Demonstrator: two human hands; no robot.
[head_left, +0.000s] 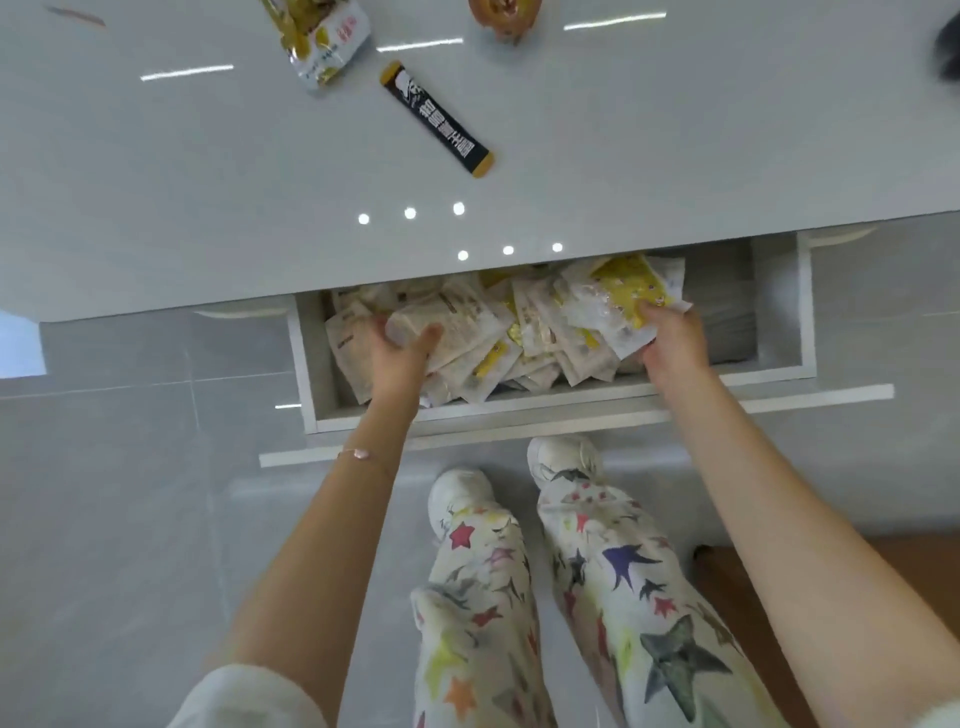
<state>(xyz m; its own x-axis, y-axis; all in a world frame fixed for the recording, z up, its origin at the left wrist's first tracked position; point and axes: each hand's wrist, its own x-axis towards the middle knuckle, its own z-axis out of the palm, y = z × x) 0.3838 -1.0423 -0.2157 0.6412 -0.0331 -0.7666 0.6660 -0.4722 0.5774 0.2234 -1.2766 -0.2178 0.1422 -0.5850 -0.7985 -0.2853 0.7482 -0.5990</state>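
Just below the glossy white tabletop (208, 171), a shallow white drawer (519, 413) is seen open, filled with a loose heap of pale snack packets (540, 343). A beige paper-look sachet (457, 317) at the left of the heap is gripped by the left hand (397, 353), thumb and fingers curled round it. A yellow-and-clear plastic packet (618, 296) at the right is pinched by the right hand (670, 340). A long black stick sachet with gold ends (439, 119) is laid on the tabletop, well apart.
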